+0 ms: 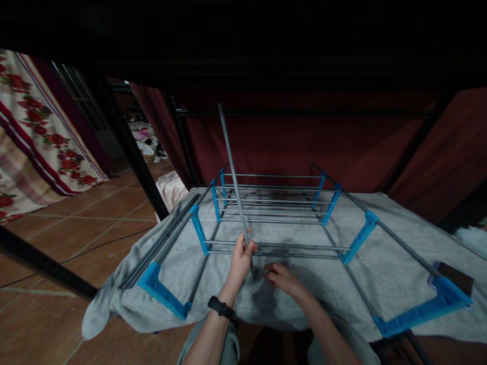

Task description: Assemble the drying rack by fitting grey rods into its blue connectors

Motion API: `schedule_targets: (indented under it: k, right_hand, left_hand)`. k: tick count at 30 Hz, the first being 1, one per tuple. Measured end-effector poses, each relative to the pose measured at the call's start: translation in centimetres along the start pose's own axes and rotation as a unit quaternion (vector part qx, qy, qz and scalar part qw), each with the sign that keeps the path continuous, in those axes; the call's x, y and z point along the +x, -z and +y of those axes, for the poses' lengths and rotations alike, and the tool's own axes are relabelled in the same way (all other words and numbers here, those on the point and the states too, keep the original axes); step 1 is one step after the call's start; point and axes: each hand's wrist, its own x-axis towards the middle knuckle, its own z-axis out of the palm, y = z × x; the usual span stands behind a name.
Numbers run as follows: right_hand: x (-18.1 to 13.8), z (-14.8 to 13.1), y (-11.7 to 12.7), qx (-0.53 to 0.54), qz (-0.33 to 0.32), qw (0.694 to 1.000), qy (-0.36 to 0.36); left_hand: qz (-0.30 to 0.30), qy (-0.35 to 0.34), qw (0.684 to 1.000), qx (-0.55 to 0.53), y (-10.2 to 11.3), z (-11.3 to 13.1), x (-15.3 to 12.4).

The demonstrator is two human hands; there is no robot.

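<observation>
My left hand [242, 253], with a black band on its wrist, is closed around a grey metal tube [233, 172]. The tube stands up at a tilt, its top leaning away to the left and its lower end just below the hand. My right hand [283, 280] hovers to the right of the tube's lower end with its fingers curled together; whatever may be between them is hidden. Ahead of both hands lies a partly assembled rack of grey tubes with blue plastic brackets [359, 237]. Several crossbars [281, 245] join its two sides.
Several loose tubes [163, 243] lie along the rack's left side on a grey blanket [304, 304]. A dark flat object [454, 279] sits by the right front bracket. Black bed posts [129, 147] and an overhead frame enclose the space; a dark red curtain [289, 147] hangs behind.
</observation>
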Motion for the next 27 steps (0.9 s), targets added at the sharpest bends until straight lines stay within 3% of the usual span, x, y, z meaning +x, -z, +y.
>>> schedule_targets:
  k: [8,13,19,24,27]
  right_hand:
    - [-1.7,-3.7,2.4,0.098,0.06,0.993,0.017]
    - [-1.9,-4.4,3.8,0.142,0.101,0.983,0.048]
    - [-2.1,-5.0,4.9,0.185,0.135,0.971,0.066]
    - [-2.2,-5.3,5.5,0.208,0.17,0.96,0.077]
    - [-2.1,-5.6,5.8,0.232,0.198,0.948,0.092]
  left_hand:
    - [-0.008,-0.015,0.999,0.035,1.5,0.4,-0.2]
    - [-0.006,-0.02,0.997,0.071,2.6,-0.4,0.1]
    - [-0.007,0.038,0.994,0.102,3.4,-0.9,0.2]
    - [0.01,0.005,0.982,0.189,4.3,-0.1,0.3]
    - [-0.014,0.001,0.98,0.197,5.0,0.0,0.6]
